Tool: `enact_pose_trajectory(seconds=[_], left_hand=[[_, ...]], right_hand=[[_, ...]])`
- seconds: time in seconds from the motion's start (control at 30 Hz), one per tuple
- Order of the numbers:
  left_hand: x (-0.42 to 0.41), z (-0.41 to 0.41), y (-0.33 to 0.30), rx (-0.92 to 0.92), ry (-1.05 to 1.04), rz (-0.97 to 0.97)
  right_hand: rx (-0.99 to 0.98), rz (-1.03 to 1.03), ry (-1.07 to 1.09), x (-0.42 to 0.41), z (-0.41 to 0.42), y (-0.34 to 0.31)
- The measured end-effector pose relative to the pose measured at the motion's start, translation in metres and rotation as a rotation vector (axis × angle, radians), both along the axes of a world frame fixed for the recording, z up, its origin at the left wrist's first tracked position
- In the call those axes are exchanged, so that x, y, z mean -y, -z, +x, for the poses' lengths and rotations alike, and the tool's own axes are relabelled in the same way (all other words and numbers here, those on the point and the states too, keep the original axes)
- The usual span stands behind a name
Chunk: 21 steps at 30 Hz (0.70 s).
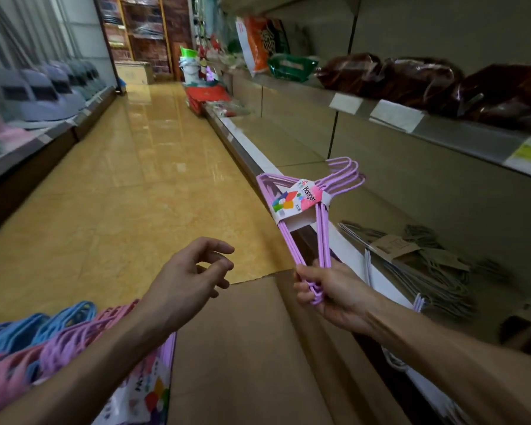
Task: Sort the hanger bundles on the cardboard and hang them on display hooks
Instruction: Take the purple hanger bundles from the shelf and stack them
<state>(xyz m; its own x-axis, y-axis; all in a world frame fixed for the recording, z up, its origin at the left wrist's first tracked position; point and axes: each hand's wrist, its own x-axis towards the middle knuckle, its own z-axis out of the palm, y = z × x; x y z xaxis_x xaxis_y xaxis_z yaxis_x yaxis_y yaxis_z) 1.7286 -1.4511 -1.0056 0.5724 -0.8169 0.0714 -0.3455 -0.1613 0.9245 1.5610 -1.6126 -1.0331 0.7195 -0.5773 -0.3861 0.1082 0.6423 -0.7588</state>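
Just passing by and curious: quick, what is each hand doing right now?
Left hand: open, fingers loosely curled, holding nothing.
Right hand: closed grip on the lower corner of the purple hanger bundle, held up in the air.

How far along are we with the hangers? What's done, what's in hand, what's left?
Done: grey hanger bundles already lie on the lower shelf; no display hooks are in view. In hand: the right hand grips one purple hanger bundle by its end; the left hand is free. Left: blue, pink and purple bundles remain piled beside the cardboard.
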Motion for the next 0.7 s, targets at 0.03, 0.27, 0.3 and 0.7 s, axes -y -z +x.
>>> enact_pose_trajectory(seconds=[0.03,0.27,0.3,0.7], left_hand=[[-0.005,0.000,-0.002,0.014,-0.004,0.007],[-0.017,0.009,-0.016,0.105,-0.073,0.020],[-0.018,0.010,-0.018,0.120,-0.089,0.019],[-0.004,0.024,-0.053,0.247,-0.206,-0.109]], right_hand=[[-0.025,-0.044,-0.036,-0.007,-0.003,0.001],[-0.185,-0.524,-0.234,-0.060,-0.003,0.005],[-0.210,-0.613,-0.245,-0.067,-0.003,0.010],[-0.348,-0.996,-0.380,-0.116,-0.013,0.035]])
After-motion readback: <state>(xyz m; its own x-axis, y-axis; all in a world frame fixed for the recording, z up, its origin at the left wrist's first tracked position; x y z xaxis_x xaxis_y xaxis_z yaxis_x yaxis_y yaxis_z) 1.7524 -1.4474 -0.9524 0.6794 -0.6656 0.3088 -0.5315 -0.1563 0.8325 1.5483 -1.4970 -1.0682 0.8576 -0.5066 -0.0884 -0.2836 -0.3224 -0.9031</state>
